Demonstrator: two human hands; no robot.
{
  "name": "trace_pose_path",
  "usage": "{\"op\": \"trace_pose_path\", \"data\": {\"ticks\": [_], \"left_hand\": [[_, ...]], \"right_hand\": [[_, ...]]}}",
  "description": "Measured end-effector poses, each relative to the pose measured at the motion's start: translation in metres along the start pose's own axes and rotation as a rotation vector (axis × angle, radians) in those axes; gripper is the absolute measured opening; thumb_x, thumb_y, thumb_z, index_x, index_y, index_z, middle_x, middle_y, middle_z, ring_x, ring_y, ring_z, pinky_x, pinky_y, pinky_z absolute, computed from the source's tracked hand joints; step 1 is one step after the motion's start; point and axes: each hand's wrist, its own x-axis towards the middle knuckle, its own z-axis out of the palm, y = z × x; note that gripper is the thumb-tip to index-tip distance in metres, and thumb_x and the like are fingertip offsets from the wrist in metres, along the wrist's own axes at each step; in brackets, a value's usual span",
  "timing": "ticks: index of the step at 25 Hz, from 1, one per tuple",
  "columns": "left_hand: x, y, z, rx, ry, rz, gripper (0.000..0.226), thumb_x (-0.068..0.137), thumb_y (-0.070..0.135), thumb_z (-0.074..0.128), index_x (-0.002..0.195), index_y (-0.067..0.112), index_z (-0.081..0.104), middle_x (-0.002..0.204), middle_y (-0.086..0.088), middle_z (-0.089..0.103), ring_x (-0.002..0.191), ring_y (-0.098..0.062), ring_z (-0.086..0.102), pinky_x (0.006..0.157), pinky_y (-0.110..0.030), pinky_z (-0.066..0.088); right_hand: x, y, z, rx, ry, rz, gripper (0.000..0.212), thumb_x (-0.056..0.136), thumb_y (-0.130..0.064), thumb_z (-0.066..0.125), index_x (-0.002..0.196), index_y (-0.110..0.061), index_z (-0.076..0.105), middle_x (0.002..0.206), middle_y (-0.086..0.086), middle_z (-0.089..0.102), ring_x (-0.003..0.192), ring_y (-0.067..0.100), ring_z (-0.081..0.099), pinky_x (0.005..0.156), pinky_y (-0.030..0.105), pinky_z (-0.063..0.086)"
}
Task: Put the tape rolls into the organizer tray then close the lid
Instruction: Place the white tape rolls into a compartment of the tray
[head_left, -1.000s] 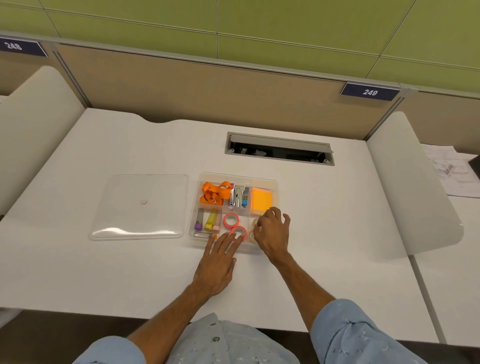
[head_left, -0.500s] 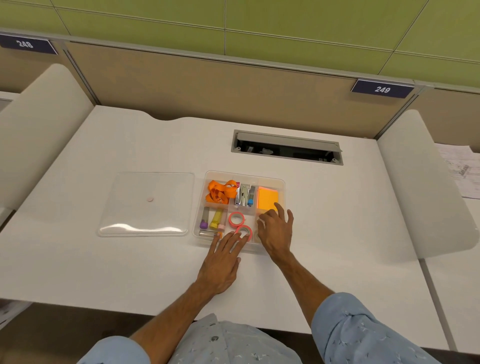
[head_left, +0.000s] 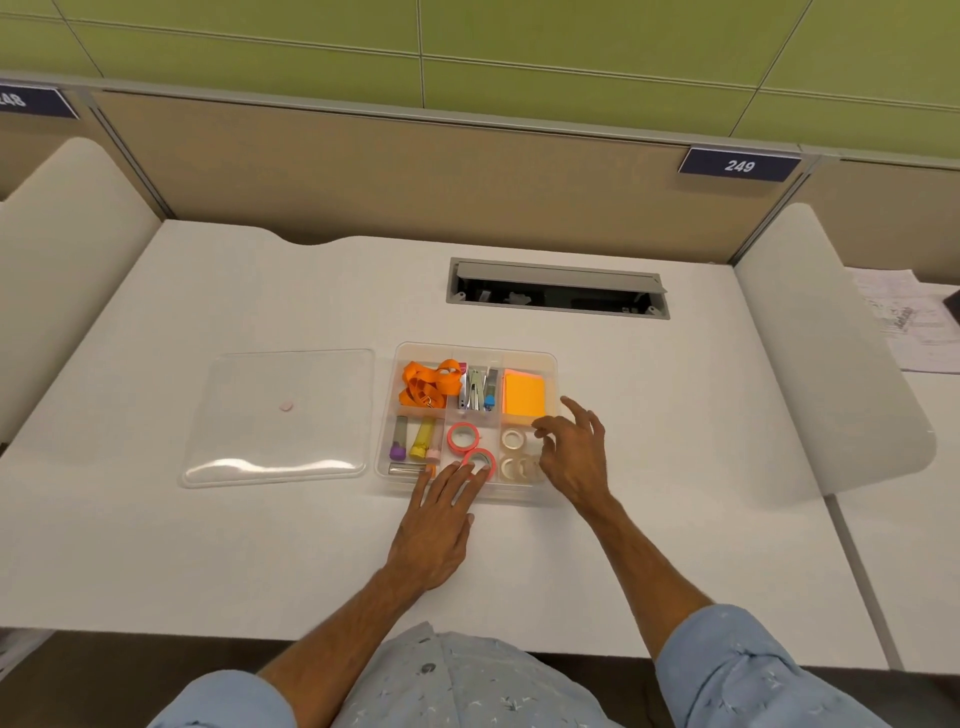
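Since 1 second back, my right hand (head_left: 576, 457) has lifted off the near-right compartment, fingers spread and holding nothing, uncovering the white tape rolls (head_left: 519, 457) now lying there. My left hand (head_left: 441, 512) lies flat, fingertips (head_left: 475, 470) on the nearer of 2 pink tape rolls (head_left: 470, 448) in the middle compartment, gripping nothing, probably seating it. Every roll I see sits inside the organizer tray (head_left: 551, 358). Its clear lid (head_left: 280, 415) lies flat just left of it, I reckon within easy reach for closing.

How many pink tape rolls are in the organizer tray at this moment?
2. One pink tape roll lies in the tray's near middle compartment; the second pink roll sits just nearer, under the left hand's fingertips. None seems hidden.
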Motion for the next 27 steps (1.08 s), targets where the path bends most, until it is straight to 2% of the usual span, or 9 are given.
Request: {"op": "trace_pose_path", "data": {"ticks": [2, 4, 7, 9, 17, 24, 27], "left_hand": [[0.0, 0.001, -0.001, -0.008, -0.003, -0.007, 0.061, 0.113, 0.037, 0.038, 0.168, 0.028, 0.014, 0.178, 0.0, 0.019, 0.166, -0.024, 0.013, 0.137, -0.056, 0.007], [0.0, 0.003, -0.001, -0.022, 0.013, -0.008, 0.062, 0.112, 0.036, 0.043, 0.168, 0.027, 0.018, 0.176, -0.002, 0.024, 0.165, -0.025, 0.017, 0.136, -0.057, 0.01], [0.0, 0.003, -0.001, -0.016, -0.006, -0.016, 0.063, 0.112, 0.038, 0.04, 0.168, 0.029, 0.013, 0.177, -0.002, 0.02, 0.166, -0.024, 0.014, 0.136, -0.057, 0.008], [0.0, 0.003, -0.001, -0.012, -0.016, -0.024, 0.063, 0.113, 0.039, 0.037, 0.168, 0.031, 0.01, 0.178, -0.001, 0.017, 0.166, -0.024, 0.01, 0.136, -0.057, 0.007], [0.0, 0.005, -0.001, 0.005, -0.024, -0.035, 0.063, 0.112, 0.042, 0.034, 0.168, 0.032, 0.006, 0.179, 0.0, 0.015, 0.166, -0.023, 0.009, 0.136, -0.056, 0.006], [0.0, 0.007, -0.001, -0.012, -0.001, -0.031, 0.063, 0.112, 0.039, 0.038, 0.168, 0.029, 0.012, 0.177, -0.002, 0.021, 0.166, -0.025, 0.014, 0.136, -0.058, 0.009], [0.0, 0.008, -0.001, -0.005, -0.008, -0.035, 0.063, 0.112, 0.039, 0.037, 0.168, 0.03, 0.011, 0.178, -0.002, 0.019, 0.166, -0.024, 0.012, 0.136, -0.057, 0.008]], "right_hand": [[0.0, 0.007, -0.005, -0.029, -0.042, -0.059, 0.029, 0.103, -0.018, 0.062, 0.129, -0.023, 0.075, 0.14, -0.01, 0.072, 0.163, 0.013, 0.029, 0.137, 0.046, 0.013], [-0.003, 0.008, -0.006, -0.105, -0.086, -0.098, 0.03, 0.105, -0.035, 0.061, 0.132, -0.027, 0.073, 0.146, -0.011, 0.068, 0.163, 0.013, 0.026, 0.137, 0.048, 0.009], [-0.007, 0.0, -0.003, -0.193, -0.136, -0.119, 0.046, 0.101, -0.06, 0.058, 0.134, -0.031, 0.07, 0.149, -0.012, 0.065, 0.165, 0.014, 0.024, 0.137, 0.055, 0.007], [-0.008, -0.006, 0.0, -0.238, -0.181, -0.112, 0.053, 0.099, -0.067, 0.058, 0.135, -0.031, 0.069, 0.152, -0.01, 0.062, 0.166, 0.017, 0.02, 0.136, 0.058, 0.004], [-0.001, -0.014, 0.0, -0.248, -0.271, -0.08, 0.048, 0.1, -0.06, 0.062, 0.135, -0.028, 0.07, 0.155, -0.004, 0.06, 0.167, 0.02, 0.016, 0.136, 0.061, -0.003], [-0.01, -0.009, 0.003, -0.133, -0.199, -0.077, 0.048, 0.102, -0.06, 0.058, 0.139, -0.03, 0.064, 0.154, -0.008, 0.061, 0.166, 0.018, 0.019, 0.137, 0.057, 0.002], [-0.011, -0.009, 0.003, -0.027, -0.156, -0.038, 0.048, 0.102, -0.057, 0.061, 0.137, -0.026, 0.065, 0.144, -0.008, 0.069, 0.165, 0.016, 0.024, 0.138, 0.054, 0.004]]}}
